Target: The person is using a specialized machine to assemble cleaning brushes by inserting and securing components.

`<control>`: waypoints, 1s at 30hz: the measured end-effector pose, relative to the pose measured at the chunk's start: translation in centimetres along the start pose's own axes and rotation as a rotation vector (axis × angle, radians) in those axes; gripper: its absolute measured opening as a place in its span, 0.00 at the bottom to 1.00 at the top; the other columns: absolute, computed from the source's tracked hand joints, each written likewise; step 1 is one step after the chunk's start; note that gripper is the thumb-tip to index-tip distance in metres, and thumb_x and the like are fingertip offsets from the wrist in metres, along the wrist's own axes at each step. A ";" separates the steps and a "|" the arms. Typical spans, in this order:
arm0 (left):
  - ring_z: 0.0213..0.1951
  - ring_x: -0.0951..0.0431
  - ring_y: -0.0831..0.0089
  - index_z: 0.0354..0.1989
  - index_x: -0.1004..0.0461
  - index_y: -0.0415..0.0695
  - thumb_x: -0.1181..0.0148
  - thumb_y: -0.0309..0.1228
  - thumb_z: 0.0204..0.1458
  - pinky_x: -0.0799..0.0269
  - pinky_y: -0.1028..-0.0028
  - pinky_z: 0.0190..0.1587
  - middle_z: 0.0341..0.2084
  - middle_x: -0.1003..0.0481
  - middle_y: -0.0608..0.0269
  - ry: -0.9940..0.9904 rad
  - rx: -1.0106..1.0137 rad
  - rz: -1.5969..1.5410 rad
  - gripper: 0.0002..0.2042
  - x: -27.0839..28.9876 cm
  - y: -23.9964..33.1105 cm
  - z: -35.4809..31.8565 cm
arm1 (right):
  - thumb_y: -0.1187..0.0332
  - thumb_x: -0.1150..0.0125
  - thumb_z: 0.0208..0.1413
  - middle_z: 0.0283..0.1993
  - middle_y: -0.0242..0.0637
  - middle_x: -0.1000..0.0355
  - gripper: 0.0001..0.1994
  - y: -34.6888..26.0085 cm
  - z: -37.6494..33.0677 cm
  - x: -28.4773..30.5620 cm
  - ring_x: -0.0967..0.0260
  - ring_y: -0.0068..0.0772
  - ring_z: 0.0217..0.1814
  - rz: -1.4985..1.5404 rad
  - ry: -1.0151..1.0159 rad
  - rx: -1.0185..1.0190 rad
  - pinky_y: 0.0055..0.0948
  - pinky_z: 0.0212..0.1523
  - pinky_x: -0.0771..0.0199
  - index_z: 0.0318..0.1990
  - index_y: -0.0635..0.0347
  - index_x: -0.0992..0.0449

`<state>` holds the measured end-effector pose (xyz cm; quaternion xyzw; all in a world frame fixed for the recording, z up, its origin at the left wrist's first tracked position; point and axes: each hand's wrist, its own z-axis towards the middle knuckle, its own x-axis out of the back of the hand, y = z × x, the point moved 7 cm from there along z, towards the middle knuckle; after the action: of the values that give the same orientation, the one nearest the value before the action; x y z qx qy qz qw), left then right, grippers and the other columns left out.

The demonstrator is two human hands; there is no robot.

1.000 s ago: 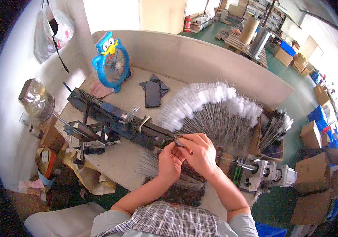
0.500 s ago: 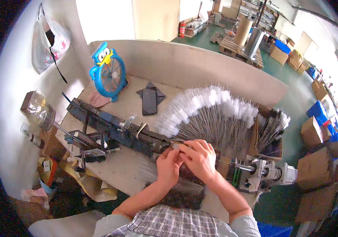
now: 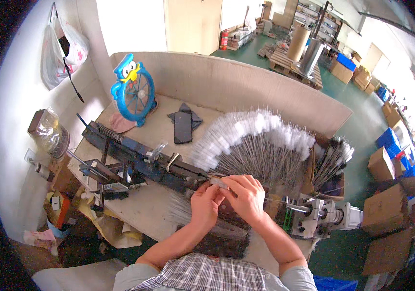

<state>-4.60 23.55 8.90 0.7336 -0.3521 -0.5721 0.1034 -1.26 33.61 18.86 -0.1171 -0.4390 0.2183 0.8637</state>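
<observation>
My left hand [image 3: 204,207] and my right hand [image 3: 244,195] meet in front of the dark metal bar machine [image 3: 166,167], at its right end. Fingertips of both hands pinch a small pale tuft of bristles [image 3: 218,183], close to the end of the bar. Part of the tuft is covered by the fingers. Loose clear bristles [image 3: 183,209] lie beside my left wrist, and more are spread on the dark surface below my hands. Behind my right hand fans a large pile of twisted-wire brushes [image 3: 256,140] with white bristle heads.
A motor-driven spindle [image 3: 326,214] stands at the table's right end. Dark-tipped brushes [image 3: 332,162] fill a carton on the right. Toward the back are a phone [image 3: 183,128] and a blue duck-shaped fan [image 3: 134,92]. A low board [image 3: 260,87] borders the table's far side.
My hands stay together at the bar's end with small finger movements. More of the pale tuft now shows between the fingertips. The whole view has shifted slightly.
</observation>
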 end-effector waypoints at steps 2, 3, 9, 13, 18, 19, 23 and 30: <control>0.35 0.26 0.74 0.37 0.31 0.36 0.50 0.20 0.51 0.27 0.74 0.40 0.34 0.28 0.60 -0.023 -0.006 -0.018 0.06 0.1 0.0 0.2 | 0.66 0.36 0.39 0.37 0.25 0.27 0.13 -0.2 0.1 0.4 0.31 0.31 0.39 0.015 0.031 0.007 0.32 0.38 0.32 0.37 0.48 0.23; 0.35 0.26 0.74 0.37 0.31 0.36 0.50 0.20 0.51 0.27 0.74 0.40 0.34 0.28 0.60 -0.024 -0.004 -0.020 0.06 0.0 0.0 0.1 | 0.66 0.36 0.39 0.37 0.25 0.27 0.13 -0.2 0.1 0.5 0.31 0.31 0.39 0.012 0.030 0.007 0.32 0.38 0.32 0.37 0.48 0.23; 0.34 0.25 0.72 0.33 0.30 0.39 0.50 0.20 0.50 0.28 0.75 0.38 0.31 0.27 0.61 -0.001 -0.001 0.014 0.04 0.3 -0.2 0.3 | 0.64 0.37 0.41 0.37 0.27 0.27 0.12 -0.2 0.2 0.2 0.31 0.32 0.38 -0.011 -0.030 0.057 0.32 0.38 0.32 0.37 0.49 0.22; 0.33 0.25 0.72 0.33 0.29 0.39 0.49 0.21 0.50 0.27 0.75 0.36 0.31 0.26 0.61 0.006 0.021 -0.038 0.04 0.6 -0.6 0.6 | 0.65 0.35 0.39 0.37 0.27 0.27 0.12 -0.1 0.4 0.1 0.30 0.31 0.38 -0.008 -0.037 0.059 0.31 0.38 0.32 0.36 0.50 0.22; 0.33 0.25 0.70 0.34 0.29 0.39 0.48 0.22 0.50 0.27 0.74 0.37 0.31 0.26 0.59 0.019 0.027 -0.006 0.04 0.1 -0.2 0.2 | 0.64 0.33 0.37 0.36 0.26 0.27 0.14 -1.1 1.1 1.5 0.30 0.30 0.39 -0.009 -0.056 0.040 0.30 0.39 0.32 0.35 0.51 0.22; 0.33 0.25 0.69 0.35 0.29 0.38 0.49 0.23 0.51 0.26 0.73 0.37 0.32 0.26 0.59 0.009 0.029 0.011 0.05 0.0 -0.1 0.1 | 0.64 0.34 0.37 0.35 0.26 0.27 0.13 -1.3 1.2 2.0 0.31 0.31 0.40 -0.037 -0.069 0.017 0.31 0.40 0.33 0.35 0.52 0.23; 0.37 0.25 0.65 0.39 0.30 0.38 0.55 0.36 0.57 0.28 0.67 0.42 0.35 0.26 0.57 -0.032 0.053 -0.029 0.13 0.1 0.2 -0.1 | 0.66 0.38 0.40 0.31 0.28 0.29 0.11 0.0 -0.5 0.8 0.33 0.32 0.41 -0.283 -0.319 -0.006 0.33 0.43 0.36 0.34 0.54 0.24; 0.48 0.32 0.64 0.48 0.37 0.38 0.66 0.54 0.58 0.36 0.63 0.52 0.46 0.33 0.55 -0.085 0.154 0.114 0.28 0.0 0.2 -1.2 | 0.69 0.40 0.42 0.28 0.32 0.30 0.08 -0.4 -1.9 1.3 0.34 0.35 0.39 -0.198 -0.229 0.054 0.35 0.42 0.36 0.32 0.57 0.25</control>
<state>-3.60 23.06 9.41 0.6933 -0.4402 -0.5671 0.0638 1.04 33.87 18.81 -0.0244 -0.5381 0.1556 0.8280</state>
